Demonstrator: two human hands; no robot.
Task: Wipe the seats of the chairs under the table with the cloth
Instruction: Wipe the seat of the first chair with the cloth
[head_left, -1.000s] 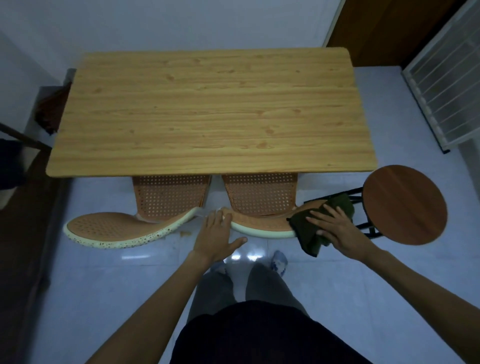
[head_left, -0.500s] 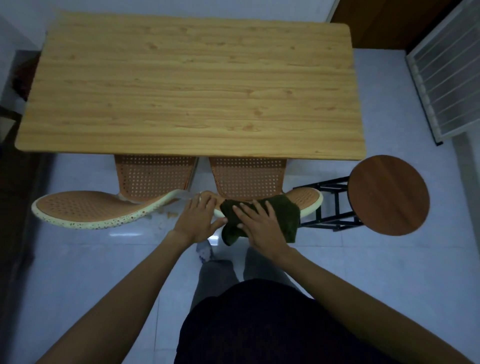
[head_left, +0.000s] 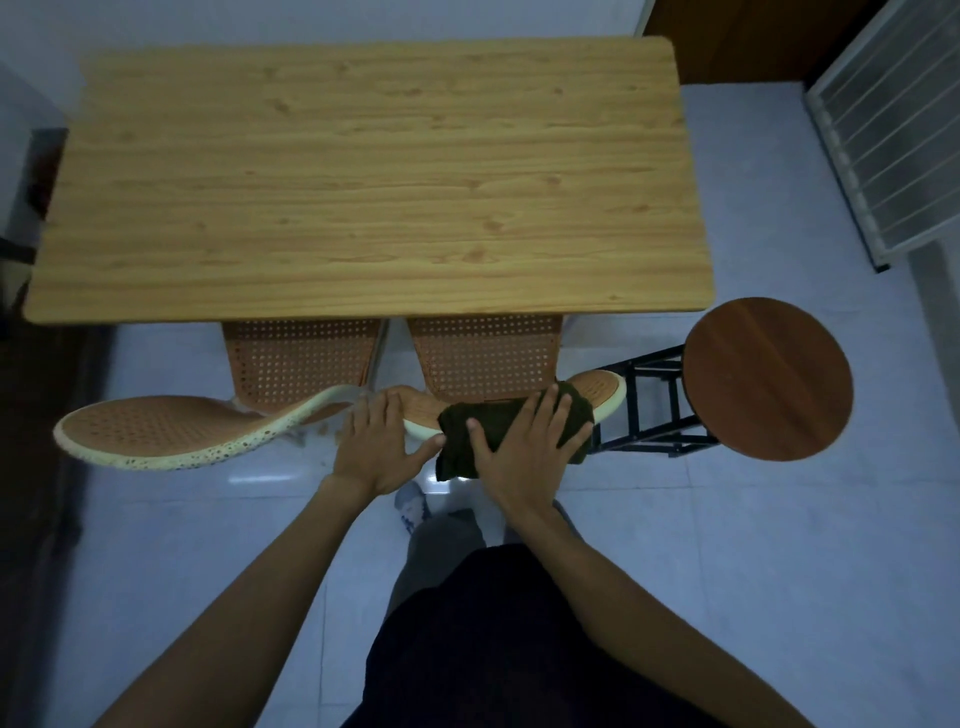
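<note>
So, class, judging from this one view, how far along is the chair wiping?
Nothing looks finished. In hand: the right hand presses the dark cloth flat on the right chair's backrest rim, while the left hand steadies that rim. Left: both woven seats, half tucked under the table, including the left chair's.

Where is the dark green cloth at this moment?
In the head view, the cloth lies under the right hand on the right-hand chair's top edge, just right of the left hand.

I see a room in a home. There is a wooden table (head_left: 363, 176), chairs (head_left: 483, 353) tucked under it, a round stool (head_left: 769, 379) and a shiny tiled floor (head_left: 753, 545).
</note>
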